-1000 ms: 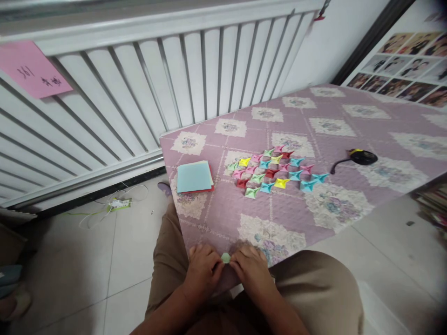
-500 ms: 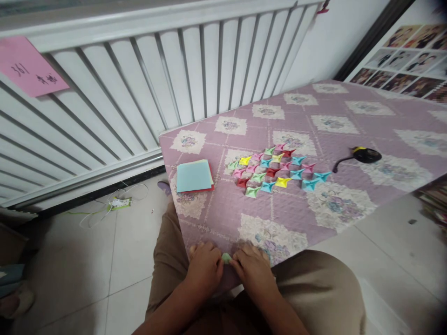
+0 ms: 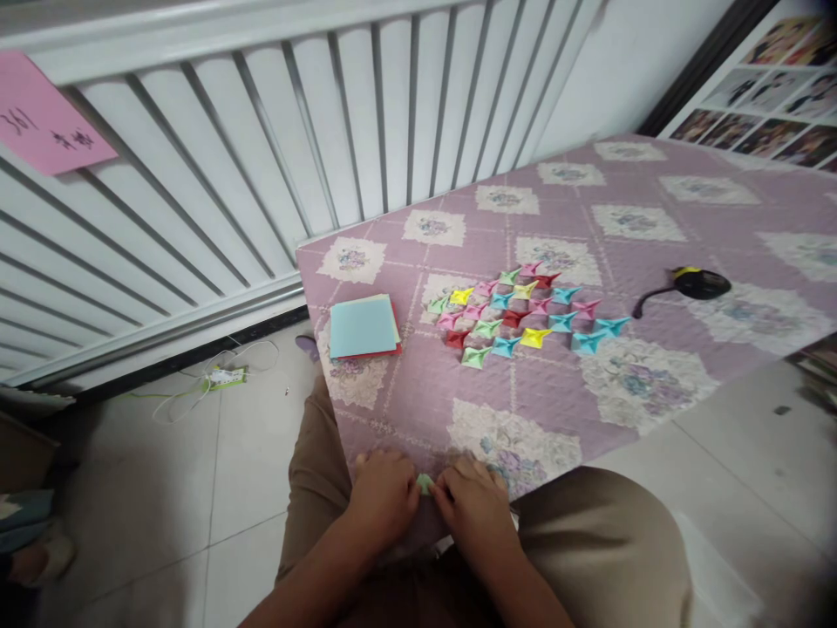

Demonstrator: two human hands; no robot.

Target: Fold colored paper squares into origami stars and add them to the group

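Between my fingertips at the near table edge is a small folded piece of light green paper (image 3: pixel 425 483). My left hand (image 3: pixel 385 488) grips its left side, fingers curled. From the right, my right hand (image 3: pixel 472 493) pinches the same paper with thumb and fingers. Most of the paper's shape is hidden by my fingers. Farther up the table lie several small folded paper pieces (image 3: pixel 512 318) in pink, red, yellow, green and blue, set in slanting rows. Left of them sits a stack of square paper sheets (image 3: pixel 363 327), light blue on top, with red and pale edges showing beneath.
The table has a purple floral cloth (image 3: pixel 418 401). A black and yellow object with a curved tail (image 3: pixel 699 283) lies on the right. A white radiator (image 3: pixel 261 148) runs behind, bearing a pink note (image 3: pixel 52 118). A power strip (image 3: pixel 227 377) with cables rests on the floor.
The camera view has shifted slightly. My hands stay in nearly the same place, still on the green paper, with only slight finger movement.
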